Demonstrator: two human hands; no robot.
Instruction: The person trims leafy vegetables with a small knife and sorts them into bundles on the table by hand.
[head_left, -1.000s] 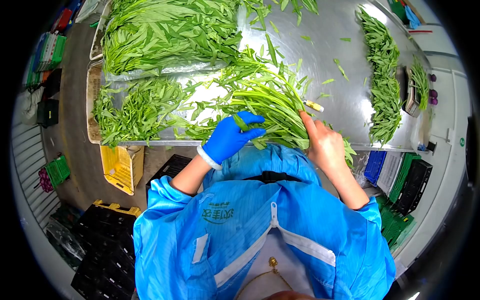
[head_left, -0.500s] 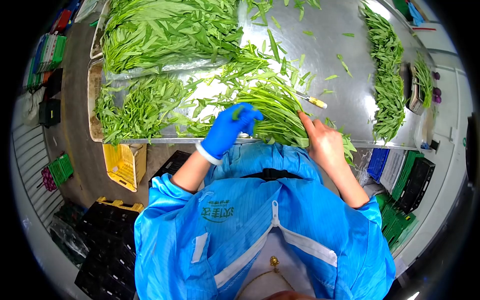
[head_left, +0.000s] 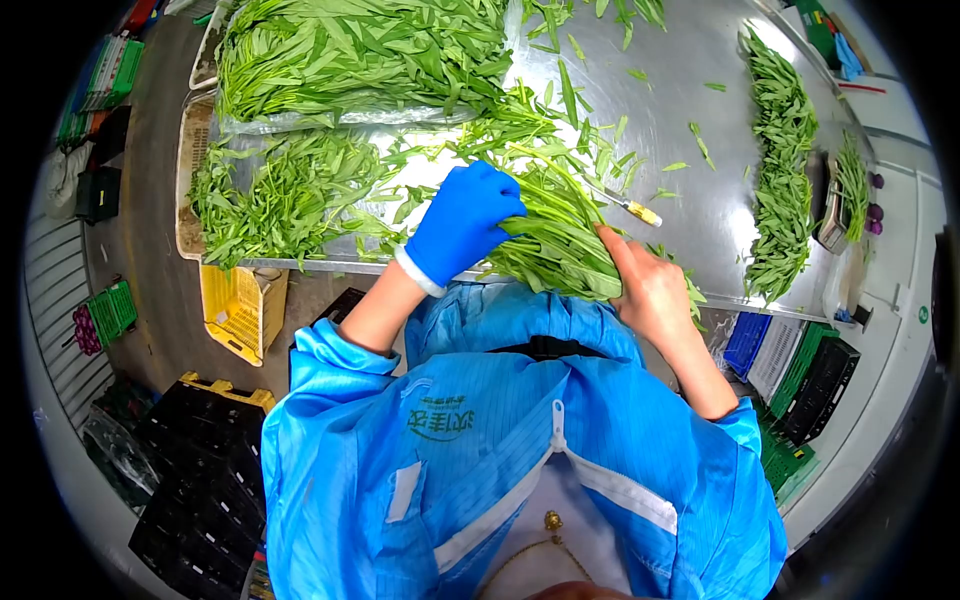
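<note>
My left hand [head_left: 463, 222], in a blue glove, is closed at the left side of a bunch of green leafy stems [head_left: 562, 225]; what its fingers pinch is hidden. My bare right hand [head_left: 648, 287] is wrapped round the right end of that bunch, by the table's near edge. Just beyond the bunch lies a knife with a yellow handle [head_left: 640, 212]. Loose leaves [head_left: 290, 195] are heaped on the left of the metal table [head_left: 690, 50], and a large pile of greens [head_left: 360, 60] rests on plastic behind them.
A long row of greens [head_left: 782, 165] lies on the right of the table, with a small bundle [head_left: 852, 185] on a scale beyond it. A yellow crate [head_left: 240, 312] stands below the left edge. Black crates [head_left: 200, 470] are stacked at lower left, more crates [head_left: 800, 375] at right.
My left hand has moved up and forward and closed against the bunch. The bunch's stems have shifted, and the knife beside it is more exposed. My right hand keeps its hold.
</note>
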